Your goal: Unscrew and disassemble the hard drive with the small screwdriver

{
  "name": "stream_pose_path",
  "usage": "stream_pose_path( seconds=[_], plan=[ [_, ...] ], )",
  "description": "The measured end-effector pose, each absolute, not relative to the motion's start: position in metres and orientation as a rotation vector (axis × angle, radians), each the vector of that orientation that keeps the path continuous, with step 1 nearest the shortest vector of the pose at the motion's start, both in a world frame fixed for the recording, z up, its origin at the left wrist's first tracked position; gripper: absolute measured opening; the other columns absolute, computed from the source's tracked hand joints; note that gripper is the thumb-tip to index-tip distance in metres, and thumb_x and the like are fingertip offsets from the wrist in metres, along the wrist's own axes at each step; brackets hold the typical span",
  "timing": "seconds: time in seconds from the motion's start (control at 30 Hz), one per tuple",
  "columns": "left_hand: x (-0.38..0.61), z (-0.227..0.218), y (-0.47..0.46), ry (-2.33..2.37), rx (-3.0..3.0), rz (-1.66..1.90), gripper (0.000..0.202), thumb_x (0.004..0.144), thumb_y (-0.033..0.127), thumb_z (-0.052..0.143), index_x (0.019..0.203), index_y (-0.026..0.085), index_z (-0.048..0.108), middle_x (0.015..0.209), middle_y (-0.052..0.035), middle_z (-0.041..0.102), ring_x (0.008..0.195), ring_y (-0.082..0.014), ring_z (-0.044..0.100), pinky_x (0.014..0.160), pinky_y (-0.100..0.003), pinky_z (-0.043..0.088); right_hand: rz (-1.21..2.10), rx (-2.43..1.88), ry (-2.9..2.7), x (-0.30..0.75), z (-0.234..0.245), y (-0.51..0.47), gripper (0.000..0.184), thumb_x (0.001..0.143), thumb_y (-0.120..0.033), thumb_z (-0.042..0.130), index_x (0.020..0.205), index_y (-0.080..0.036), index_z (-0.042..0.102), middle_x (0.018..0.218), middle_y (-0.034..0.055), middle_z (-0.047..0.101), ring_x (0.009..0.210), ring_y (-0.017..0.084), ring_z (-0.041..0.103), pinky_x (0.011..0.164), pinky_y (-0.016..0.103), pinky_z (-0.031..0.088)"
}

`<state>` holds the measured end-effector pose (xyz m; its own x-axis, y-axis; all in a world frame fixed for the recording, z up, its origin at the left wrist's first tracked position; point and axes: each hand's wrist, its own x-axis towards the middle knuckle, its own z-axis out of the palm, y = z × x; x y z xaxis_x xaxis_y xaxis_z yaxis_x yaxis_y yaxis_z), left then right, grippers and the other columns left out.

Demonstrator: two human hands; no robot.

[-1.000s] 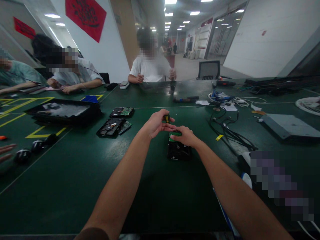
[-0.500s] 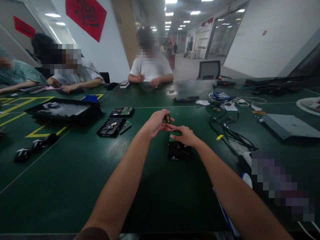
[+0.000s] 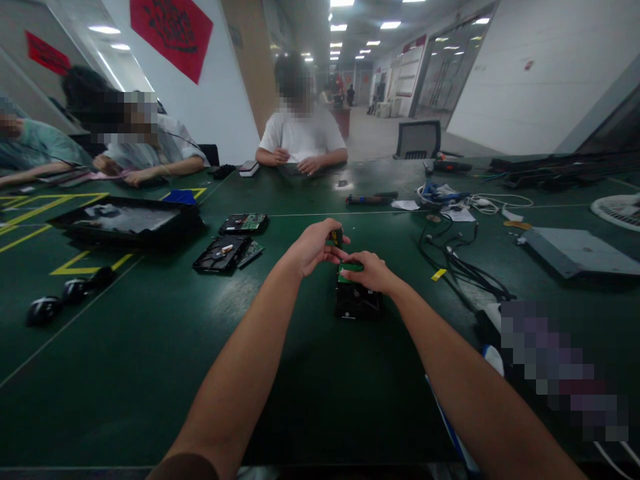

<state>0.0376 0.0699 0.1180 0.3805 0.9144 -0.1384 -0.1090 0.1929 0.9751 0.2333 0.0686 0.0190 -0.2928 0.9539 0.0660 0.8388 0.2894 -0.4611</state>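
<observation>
A black hard drive (image 3: 358, 305) lies on the green table in front of me, its green circuit board (image 3: 351, 271) facing up at the far end. My left hand (image 3: 319, 248) is closed around the short black and yellow handle of a screwdriver (image 3: 337, 237), held upright over that far end. Fingers hide the screwdriver's shaft and tip. My right hand (image 3: 373, 272) grips the drive from the right, its fingers across the board and close to the left fingertips.
Left of my hands are two more hard drives (image 3: 216, 256) (image 3: 244, 223) and a loose circuit board (image 3: 251, 253). A black tray (image 3: 125, 223) stands farther left. Black cables (image 3: 465, 273) and a grey metal case (image 3: 580, 253) lie right. Several people sit across the table.
The screwdriver handle has turned slightly in my left hand. Both hands and the hard drive stay in almost the same place.
</observation>
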Motion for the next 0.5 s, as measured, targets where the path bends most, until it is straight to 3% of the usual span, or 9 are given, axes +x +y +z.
stream_pose_path(
  seconds=[0.3, 0.5],
  plan=[
    [0.0337, 0.1141, 0.0743, 0.911, 1.157, 0.900, 0.026, 0.086, 0.037, 0.058, 0.095, 0.014, 0.067, 0.096, -0.0108, 0.068, 0.063, -0.0160, 0.069, 0.049, -0.024, 0.048, 0.472, -1.645, -2.204, 0.2337, 0.0147, 0.0686, 0.044, 0.087, -0.061, 0.068, 0.124, -0.037, 0.071, 0.125, 0.0047, 0.069, 0.122, 0.031, 0.059, 0.098, 0.046, 0.046],
    [0.0364, 0.1167, 0.0712, 0.879, 1.097, 0.847, 0.021, 0.087, 0.036, 0.058, 0.095, 0.016, 0.062, 0.099, -0.0133, 0.073, 0.065, -0.0191, 0.072, 0.053, -0.027, 0.052, 0.483, -1.652, -2.219, 0.2332, 0.0195, 0.0675, 0.046, 0.087, -0.062, 0.067, 0.125, -0.036, 0.070, 0.121, 0.0056, 0.069, 0.116, 0.031, 0.061, 0.093, 0.045, 0.048]
  ],
)
